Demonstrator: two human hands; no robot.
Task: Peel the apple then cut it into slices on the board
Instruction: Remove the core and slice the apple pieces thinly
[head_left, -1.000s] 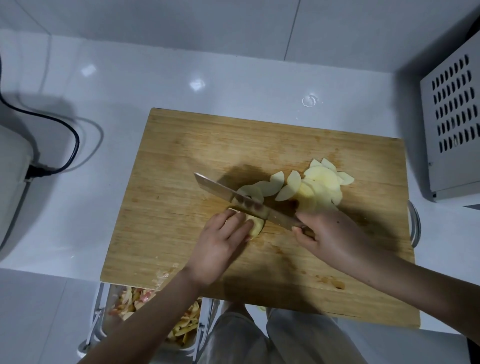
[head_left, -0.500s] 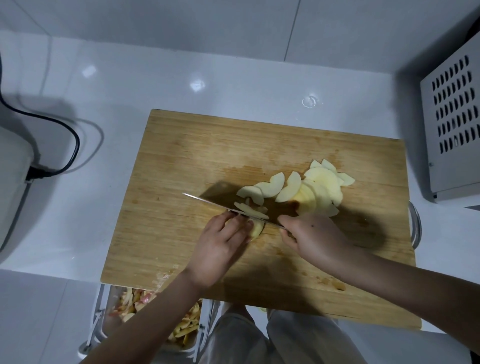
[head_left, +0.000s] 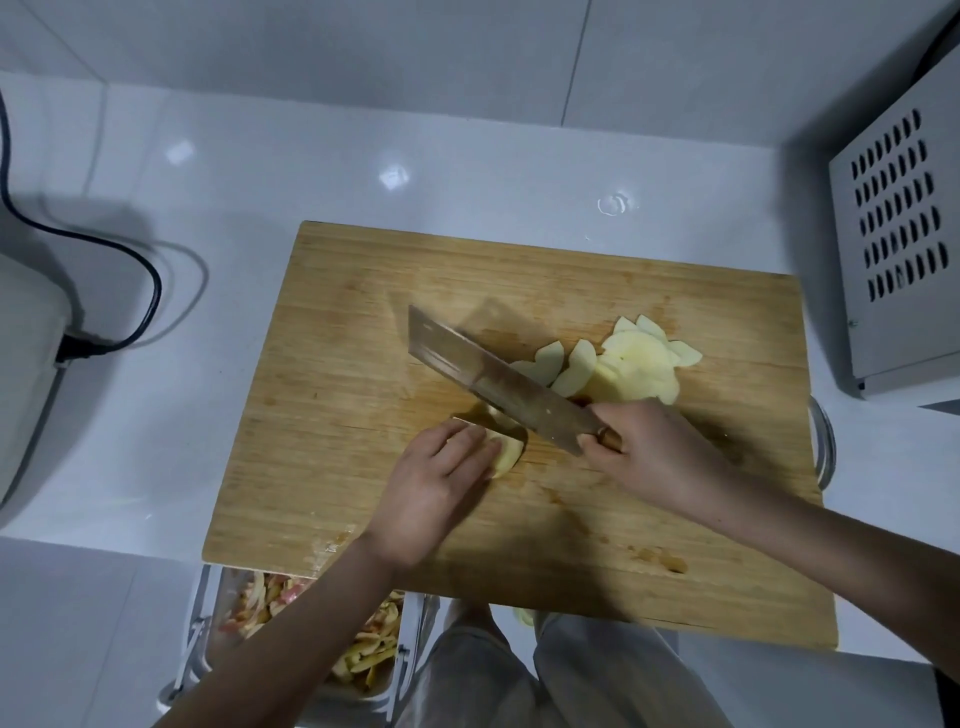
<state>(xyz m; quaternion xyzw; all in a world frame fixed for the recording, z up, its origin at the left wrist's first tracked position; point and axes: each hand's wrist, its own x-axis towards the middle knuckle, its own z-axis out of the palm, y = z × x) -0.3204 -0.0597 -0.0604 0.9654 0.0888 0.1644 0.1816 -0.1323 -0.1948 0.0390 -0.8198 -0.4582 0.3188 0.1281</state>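
**Cleaver raised over last apple piece, mid-board**

- Wooden cutting board (head_left: 363, 322) lies on the white bench (head_left: 260, 176), its near edge overhanging the bench's front edge.
- Left hand (head_left: 436, 483) is curled down on the remaining peeled apple piece (head_left: 506, 452), fingers pinning it to the board near the middle, a little toward the front edge.
- Right hand (head_left: 654, 452) is closed around the handle of the cleaver (head_left: 488, 374). Blade is tilted, flat side showing, tip toward the board's far-left corner, just above the pinned piece; contact cannot be told.
- Cut apple slices (head_left: 634, 364) are fanned in an overlapping heap toward the board's right side, partly behind the blade.
- Bin of peelings (head_left: 374, 660) sits below the board's front-left corner.
- Black cable (head_left: 140, 265) loops at the bench's left edge; vented grey box (head_left: 898, 244) at the right edge.
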